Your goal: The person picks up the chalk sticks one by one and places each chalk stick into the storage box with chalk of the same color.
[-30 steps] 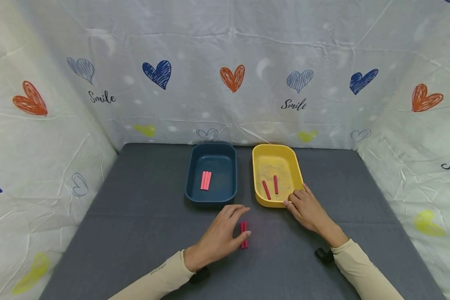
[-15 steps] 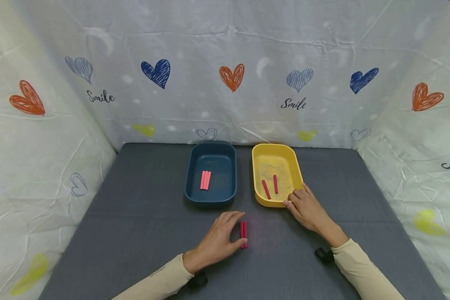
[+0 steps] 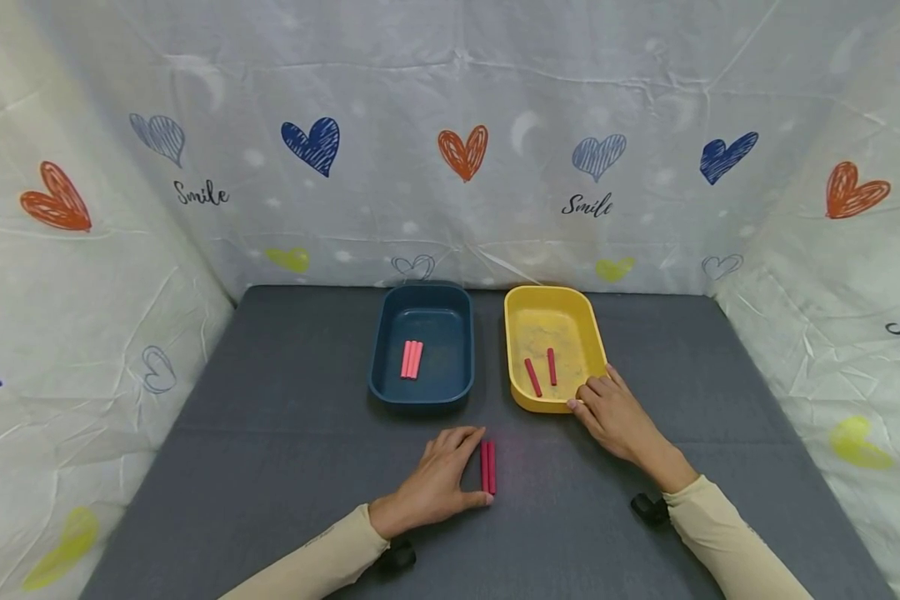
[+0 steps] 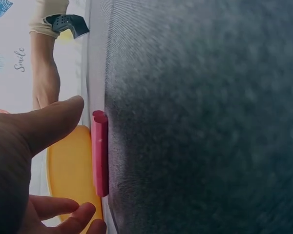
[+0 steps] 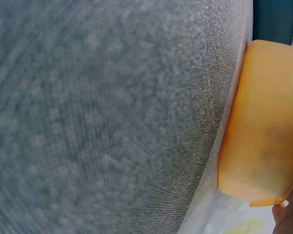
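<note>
On the grey worktop (image 3: 307,467), the left hand (image 3: 427,483) spreads its thumb and fingers wide, gripping nothing. Two crimson sticks (image 3: 488,467) lie side by side across that gap, the thumb tip at their near end and the fingertips by their far end (whether the thumb touches, one cannot tell). Farther off, the right hand (image 3: 621,421) grips the near right corner of the yellow tray (image 3: 543,310), fingers bent over its rim; inside lie two dark red sticks (image 3: 533,377), apart. Just left, the blue tray (image 3: 422,402) holds pink sticks (image 3: 412,360) lying together; behind hangs a heart-printed cloth (image 3: 517,212).
</note>
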The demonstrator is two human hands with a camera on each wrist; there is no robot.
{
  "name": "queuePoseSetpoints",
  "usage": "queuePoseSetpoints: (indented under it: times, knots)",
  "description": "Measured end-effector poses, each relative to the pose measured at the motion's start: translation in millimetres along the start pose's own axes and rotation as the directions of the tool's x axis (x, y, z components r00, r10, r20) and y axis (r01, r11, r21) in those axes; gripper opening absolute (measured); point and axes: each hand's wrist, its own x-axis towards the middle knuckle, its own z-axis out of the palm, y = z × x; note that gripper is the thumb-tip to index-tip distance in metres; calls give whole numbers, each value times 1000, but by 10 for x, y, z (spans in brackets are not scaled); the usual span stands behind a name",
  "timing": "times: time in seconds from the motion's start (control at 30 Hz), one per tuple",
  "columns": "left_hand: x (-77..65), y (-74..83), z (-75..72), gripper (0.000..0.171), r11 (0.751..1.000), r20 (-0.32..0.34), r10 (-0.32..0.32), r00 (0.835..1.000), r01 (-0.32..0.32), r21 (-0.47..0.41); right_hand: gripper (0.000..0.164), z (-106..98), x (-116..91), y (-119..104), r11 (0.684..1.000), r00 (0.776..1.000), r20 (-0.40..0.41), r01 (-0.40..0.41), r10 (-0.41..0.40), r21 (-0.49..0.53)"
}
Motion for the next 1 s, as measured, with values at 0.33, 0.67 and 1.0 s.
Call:
queuePoseSetpoints:
  times: [0.33, 0.67, 1.0]
  knots:
    - [37, -40, 30, 92, 999, 13, -5, 1000, 5, 51, 19, -4, -4, -4, 1000, 1000, 14, -16, 16, 1]
    - [59, -48, 50, 90, 996, 8, -12, 1000, 11, 92, 20, -2, -4, -5, 1000, 1000, 20, -21, 21, 0]
    - [68, -53, 43, 79, 994, -6, -2, 1000, 2, 109, 20, 6, -4, -3, 999, 998, 42, -35, 35, -2]
